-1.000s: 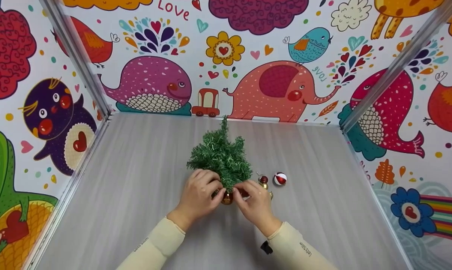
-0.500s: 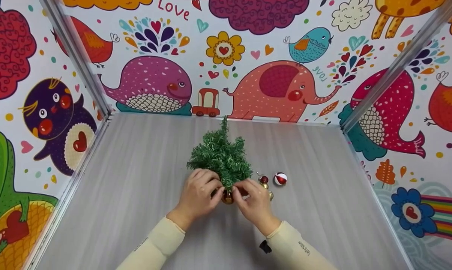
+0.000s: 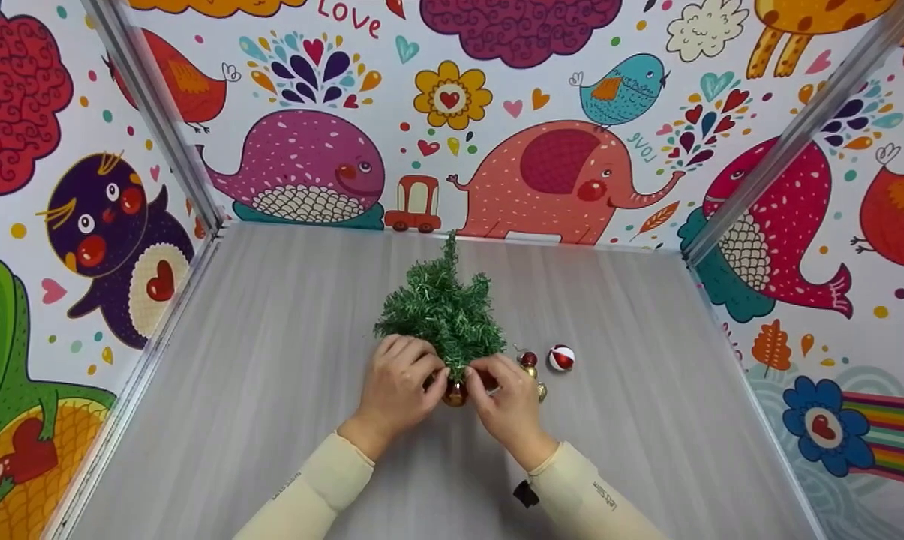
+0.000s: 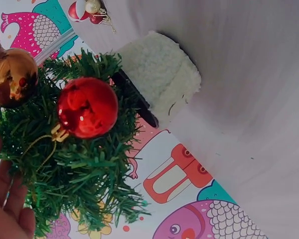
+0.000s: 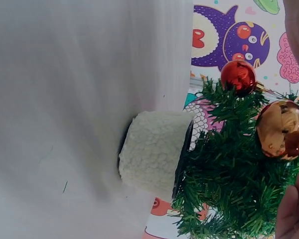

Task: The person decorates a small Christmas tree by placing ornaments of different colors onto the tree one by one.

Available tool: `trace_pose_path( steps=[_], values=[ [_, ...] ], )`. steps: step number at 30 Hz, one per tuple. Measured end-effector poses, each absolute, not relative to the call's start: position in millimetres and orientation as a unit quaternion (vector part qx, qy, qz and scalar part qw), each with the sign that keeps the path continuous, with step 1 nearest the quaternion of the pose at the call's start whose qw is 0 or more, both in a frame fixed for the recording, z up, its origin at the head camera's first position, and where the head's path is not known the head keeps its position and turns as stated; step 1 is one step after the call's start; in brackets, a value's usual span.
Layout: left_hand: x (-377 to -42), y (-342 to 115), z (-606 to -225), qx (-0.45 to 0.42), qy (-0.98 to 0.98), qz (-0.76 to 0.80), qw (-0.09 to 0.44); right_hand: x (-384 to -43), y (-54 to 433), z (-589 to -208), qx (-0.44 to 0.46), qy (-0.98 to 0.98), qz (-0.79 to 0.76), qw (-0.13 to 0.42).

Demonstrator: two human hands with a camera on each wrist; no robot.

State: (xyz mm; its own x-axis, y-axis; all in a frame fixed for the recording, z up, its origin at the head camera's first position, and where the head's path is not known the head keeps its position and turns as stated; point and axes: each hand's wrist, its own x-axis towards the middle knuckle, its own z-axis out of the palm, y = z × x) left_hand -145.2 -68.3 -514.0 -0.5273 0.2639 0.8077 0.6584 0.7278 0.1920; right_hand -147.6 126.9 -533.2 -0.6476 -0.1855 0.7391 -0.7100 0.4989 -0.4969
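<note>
A small green Christmas tree (image 3: 442, 307) stands mid-table on a white fleecy base (image 4: 159, 74). A shiny gold bauble (image 3: 455, 394) hangs at its near side, between the two hands. From the left, my left hand (image 3: 403, 380) pinches with thumb and forefinger just above this bauble, at the branch tip. My right hand (image 3: 508, 394) pinches at the same spot from the right. The thin string at the pinch is mostly hidden by the fingers. A red bauble (image 4: 88, 107) with a gold loop hangs on the tree, seen in both wrist views.
Right of the tree lie a red-and-white bauble (image 3: 561, 358), a dark red bauble (image 3: 528, 359) and small gold baubles (image 3: 542, 391), partly behind the right hand. Cartoon-printed walls (image 3: 294, 169) with metal corner posts (image 3: 782, 142) enclose the grey table (image 3: 286, 300).
Both hands stay at the gold bauble with only tiny finger shifts. The tree and loose baubles keep their places; the head view has shifted very slightly.
</note>
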Motion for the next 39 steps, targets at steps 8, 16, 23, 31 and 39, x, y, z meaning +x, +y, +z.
trace_pose_path(
  steps=[8, 16, 23, 31, 39],
  values=[
    [-145.9, -68.5, -514.4, -0.29, -0.838, -0.239, 0.396, -147.6, 126.5, -529.8, 0.273, -0.797, 0.438, 0.312],
    [-144.1, -68.3, -512.4, -0.286, -0.842, -0.244, 0.386, -148.9, 127.5, -530.6, 0.256, -0.81, 0.446, 0.281],
    [-145.0, -72.4, -513.2, -0.293, -0.843, -0.235, 0.384, -147.1, 129.5, -534.4, 0.268, -0.831, 0.401, 0.277],
    [-149.5, -79.5, -512.4, -0.327, -0.844, -0.215, 0.367, -145.6, 130.2, -539.7, 0.292, -0.846, 0.332, 0.297],
    [-148.6, -79.2, -511.6, -0.337, -0.847, -0.201, 0.36, -145.8, 129.4, -540.7, 0.303, -0.847, 0.317, 0.302]
  ],
)
